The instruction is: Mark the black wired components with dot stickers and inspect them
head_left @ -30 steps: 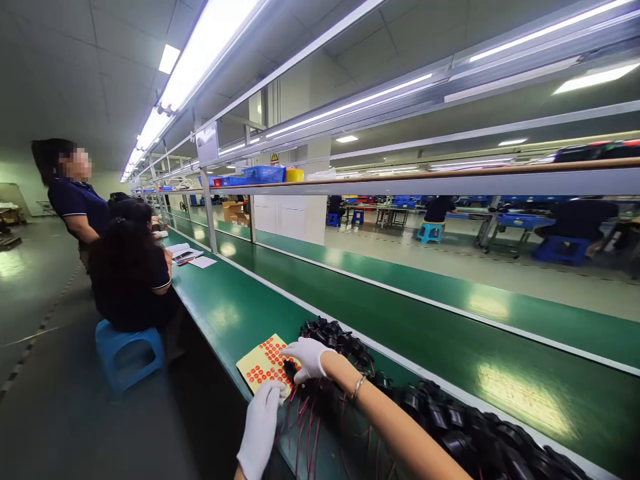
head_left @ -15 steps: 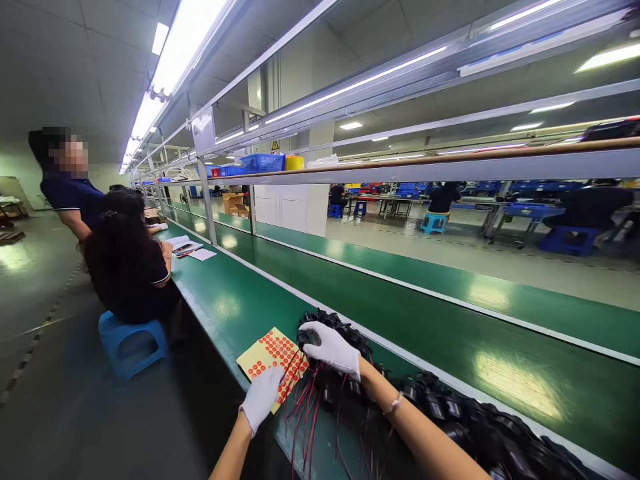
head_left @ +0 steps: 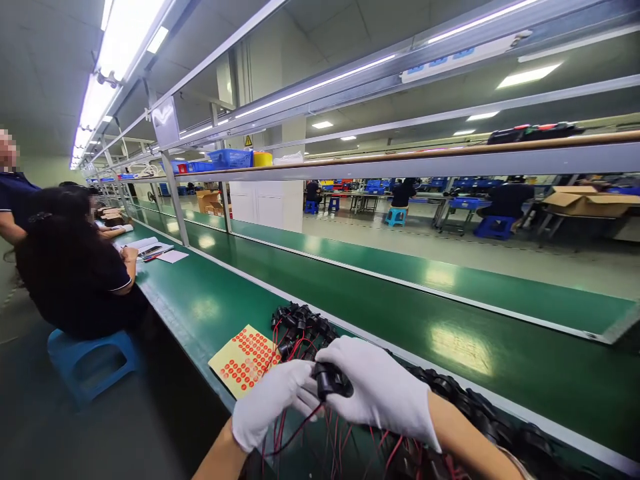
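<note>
My right hand [head_left: 377, 387], in a white glove, grips a small black cylindrical part [head_left: 330, 383] with a wire trailing from it. My left hand [head_left: 275, 398], also gloved, closes on the same part from the left, thumb above and fingers below. Whether a sticker sits under the left fingertips is hidden. A pale yellow sheet of round red stickers [head_left: 240, 370] lies beyond my left hand, with gaps among its rows. Behind the hands rests a pile of similar black parts [head_left: 300, 323] with red and black wires.
More black parts [head_left: 465, 403] line the green bench [head_left: 205, 300] to the right. A person in dark clothes [head_left: 75, 267] sits at the left on a blue stool [head_left: 95, 353], near papers [head_left: 173, 256]. Overhead, a shelf [head_left: 400, 160] holds a blue basket [head_left: 230, 158].
My right hand has come back from the pile toward me with a black part. My left hand has left the sticker sheet and met it there. The view has turned right.
</note>
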`<state>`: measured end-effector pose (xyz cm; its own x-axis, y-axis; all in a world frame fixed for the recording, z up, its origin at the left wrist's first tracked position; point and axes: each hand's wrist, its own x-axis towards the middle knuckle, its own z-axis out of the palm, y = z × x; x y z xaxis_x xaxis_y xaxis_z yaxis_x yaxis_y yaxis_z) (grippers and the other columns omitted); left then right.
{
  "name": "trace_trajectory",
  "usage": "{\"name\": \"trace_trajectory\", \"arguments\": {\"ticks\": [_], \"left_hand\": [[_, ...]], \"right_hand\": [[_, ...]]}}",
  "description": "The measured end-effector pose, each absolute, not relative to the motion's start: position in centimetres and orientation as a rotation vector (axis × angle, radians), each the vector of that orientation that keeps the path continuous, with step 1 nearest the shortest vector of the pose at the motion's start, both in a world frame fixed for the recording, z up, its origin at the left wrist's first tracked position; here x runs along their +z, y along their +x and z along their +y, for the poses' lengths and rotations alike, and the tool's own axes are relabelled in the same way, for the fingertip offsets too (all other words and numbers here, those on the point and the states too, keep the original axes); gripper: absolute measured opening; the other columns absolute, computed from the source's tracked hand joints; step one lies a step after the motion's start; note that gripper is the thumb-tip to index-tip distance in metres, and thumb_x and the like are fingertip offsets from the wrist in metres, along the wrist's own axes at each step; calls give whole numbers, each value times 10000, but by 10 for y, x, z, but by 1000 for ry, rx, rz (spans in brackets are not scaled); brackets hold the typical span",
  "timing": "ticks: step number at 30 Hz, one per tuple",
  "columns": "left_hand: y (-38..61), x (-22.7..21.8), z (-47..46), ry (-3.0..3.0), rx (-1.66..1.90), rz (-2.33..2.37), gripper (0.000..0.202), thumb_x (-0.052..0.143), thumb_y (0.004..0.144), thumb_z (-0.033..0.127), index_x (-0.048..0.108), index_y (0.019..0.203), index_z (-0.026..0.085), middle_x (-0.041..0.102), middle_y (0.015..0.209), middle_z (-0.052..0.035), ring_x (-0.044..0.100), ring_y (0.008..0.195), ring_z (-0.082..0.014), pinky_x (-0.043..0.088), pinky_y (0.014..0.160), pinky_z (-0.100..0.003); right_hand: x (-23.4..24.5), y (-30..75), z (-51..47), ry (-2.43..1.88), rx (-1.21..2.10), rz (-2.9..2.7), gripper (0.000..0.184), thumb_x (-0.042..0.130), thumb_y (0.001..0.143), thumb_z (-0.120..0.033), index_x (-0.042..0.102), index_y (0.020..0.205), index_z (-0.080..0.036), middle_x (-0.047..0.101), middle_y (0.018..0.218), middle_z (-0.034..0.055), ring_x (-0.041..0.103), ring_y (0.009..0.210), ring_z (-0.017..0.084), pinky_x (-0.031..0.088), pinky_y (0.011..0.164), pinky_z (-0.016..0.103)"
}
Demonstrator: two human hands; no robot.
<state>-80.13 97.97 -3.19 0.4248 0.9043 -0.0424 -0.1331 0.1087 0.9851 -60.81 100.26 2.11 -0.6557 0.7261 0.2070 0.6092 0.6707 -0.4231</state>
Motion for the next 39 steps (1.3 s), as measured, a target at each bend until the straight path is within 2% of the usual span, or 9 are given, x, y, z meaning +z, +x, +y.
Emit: {"name": "trace_trajectory", "arguments": {"ticks": [2, 6, 8, 11, 14, 18, 27, 35, 39], "left_hand": [[-780, -31, 977, 1169, 935, 752, 343, 739, 843, 438, 743, 992, 130, 698, 781, -36, 645, 668, -141, 492, 654, -261], [-748, -27, 972, 714, 1050, 409, 410, 837, 772, 418, 735, 1054, 138, 743, 908, -36, 670, 763, -109, 515, 730, -210], [-737, -23, 969, 451, 1012, 249, 450, 834, 784, 413, 717, 1093, 109, 757, 928, -48, 708, 802, -105, 541, 778, -199], [-726, -16, 963, 125, 931, 23, 403, 764, 875, 292, 667, 1151, 15, 757, 995, -92, 736, 870, -119, 561, 864, -212], [-715, -11, 957, 27, 925, -71, 364, 603, 985, 285, 638, 1170, -26, 745, 1083, -130, 741, 910, -150, 579, 893, -255], [-707, -8, 951, -3, 925, -53, 390, 510, 1024, 319, 651, 1140, -26, 746, 1098, -141, 750, 885, -153, 598, 863, -263], [-706, -11, 950, 52, 890, 48, 443, 784, 854, 288, 648, 1172, 12, 761, 975, -105, 763, 753, -138, 623, 736, -246], [-700, -12, 952, -4, 948, 149, 365, 865, 749, 329, 680, 915, 61, 763, 875, -75, 769, 784, -171, 656, 711, -295], [-699, -18, 954, 16, 904, 161, 412, 886, 720, 365, 681, 930, 75, 763, 856, -43, 763, 773, -156, 652, 701, -294]], "right_hand": [[32, -603, 998, -1054, 348, -2598, 173, 694, 672, -193, 724, 840, -164, 703, 790, 102, 653, 787, 318, 484, 764, 448], [52, -576, 990, -969, 141, -2551, 430, 695, 785, -244, 683, 1209, -171, 732, 1121, 146, 672, 977, 322, 520, 865, 454], [55, -555, 984, -968, 74, -2389, 443, 605, 894, -273, 613, 1326, -175, 705, 1234, 143, 674, 1067, 285, 552, 898, 423], [46, -528, 973, -1065, 61, -2177, 337, 478, 989, -320, 659, 1252, -210, 738, 1175, 108, 712, 1050, 234, 607, 855, 367], [30, -513, 962, -1106, 55, -2104, 289, 489, 983, -325, 710, 1152, -245, 777, 1097, 68, 751, 971, 210, 641, 797, 323], [14, -509, 953, -1085, 64, -2046, 259, 526, 963, -303, 740, 1105, -274, 798, 1062, 32, 768, 943, 189, 649, 790, 274], [5, -512, 950, -1070, 296, -1991, 265, 516, 966, -298, 759, 1068, -319, 806, 1030, -6, 771, 917, 163, 632, 782, 220], [5, -514, 944, -1188, 477, -1953, 333, 468, 987, -396, 777, 1035, -282, 802, 1061, 45, 765, 947, 207, 640, 826, 288], [2, -512, 945, -1180, 471, -1941, 338, 472, 981, -394, 788, 1018, -279, 805, 1043, 47, 765, 940, 214, 640, 825, 295]]}}
